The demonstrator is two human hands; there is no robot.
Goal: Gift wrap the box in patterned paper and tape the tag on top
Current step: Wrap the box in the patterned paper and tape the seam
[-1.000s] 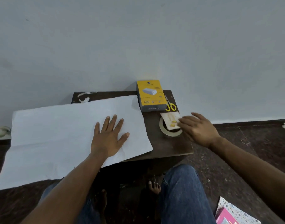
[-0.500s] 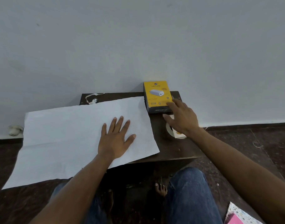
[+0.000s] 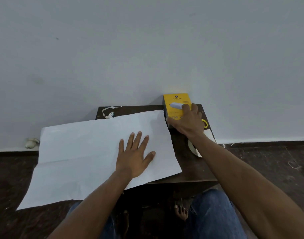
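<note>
Your view was dim and evenly lit, soft shadows fell under the worktop (image 3: 191, 173), and wide-angle distortion bent the edges.

Small dark table (image 3: 191, 171) against the wall (image 3: 147, 49). Sheet of paper (image 3: 89, 152) covers its left and centre, overhanging at lower left. Right strip crowded: yellow box (image 3: 175, 102) at the wall, yellow-handled scissors (image 3: 205, 123), tape roll (image 3: 192, 149) and tag (image 3: 209, 135) closely beside one another. Bare tabletop shows only along the front right edge.
</note>
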